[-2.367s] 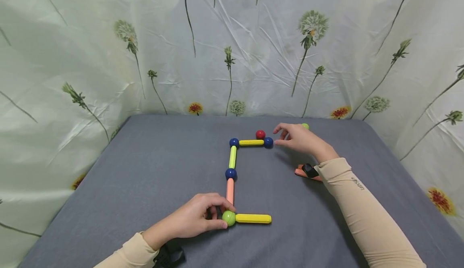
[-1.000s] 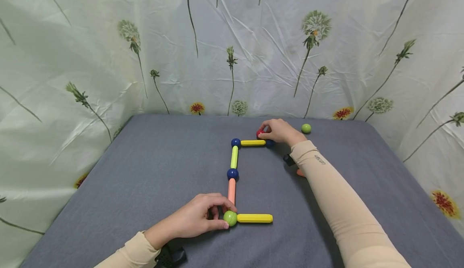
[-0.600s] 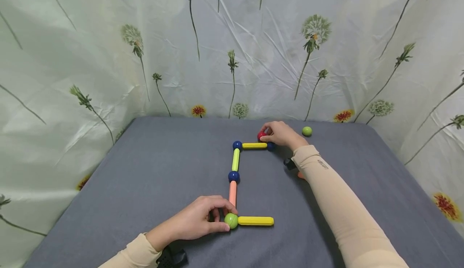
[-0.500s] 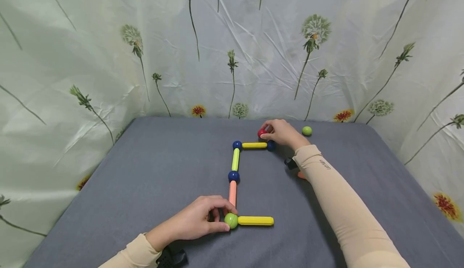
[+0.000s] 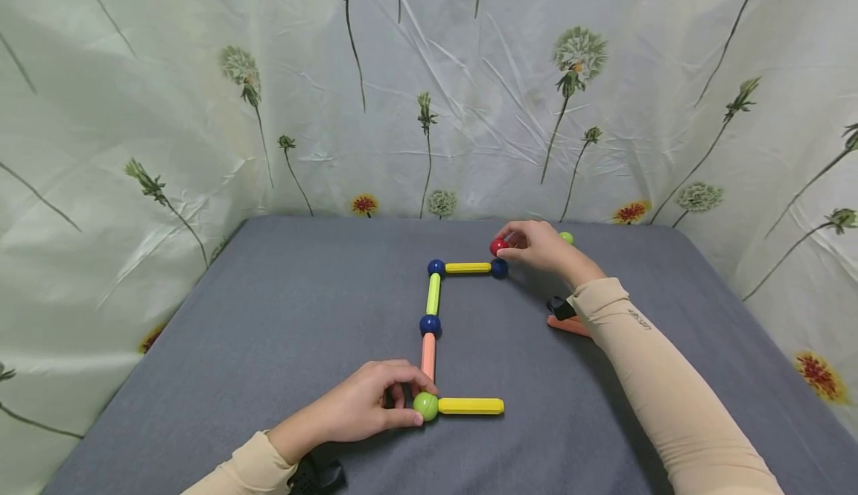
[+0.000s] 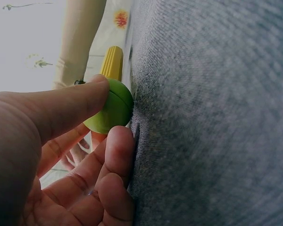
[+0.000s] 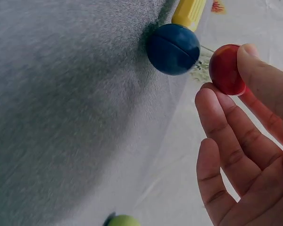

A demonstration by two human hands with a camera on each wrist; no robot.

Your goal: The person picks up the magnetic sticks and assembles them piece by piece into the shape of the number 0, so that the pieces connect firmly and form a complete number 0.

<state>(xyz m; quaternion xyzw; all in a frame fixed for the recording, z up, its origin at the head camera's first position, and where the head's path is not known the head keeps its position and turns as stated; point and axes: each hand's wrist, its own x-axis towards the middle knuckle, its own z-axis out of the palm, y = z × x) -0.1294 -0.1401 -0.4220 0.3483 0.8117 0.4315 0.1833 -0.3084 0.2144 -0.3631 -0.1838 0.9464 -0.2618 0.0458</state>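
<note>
The right hand (image 5: 536, 244) reaches to the far side of the grey cloth-covered table (image 5: 322, 309), its forearm slanting in from the lower right in a beige fabric sleeve (image 5: 670, 383). Its thumb and fingertips are clamped on a glossy red ball (image 5: 499, 248), while the little finger stands apart, loosely bent. The red ball is held just beside a glossy dark blue ball (image 5: 499, 269), with a gap between them in the right wrist view. A ridged yellow rod (image 5: 468, 268) joins that blue ball to a second dark blue ball (image 5: 436, 268); a yellow-green rod (image 5: 433, 294), a third dark blue ball (image 5: 430, 324) and a salmon-pink rod (image 5: 428, 355) lead nearer. The left hand (image 5: 369, 402) lies low at the front, back upward, thumb and forefinger pinching a glossy lime-green ball (image 5: 425, 406), the other fingers curled under. A thick yellow rod (image 5: 471, 406) points rightward from this ball, and another green ball (image 5: 566, 238) shows partly behind the right hand
</note>
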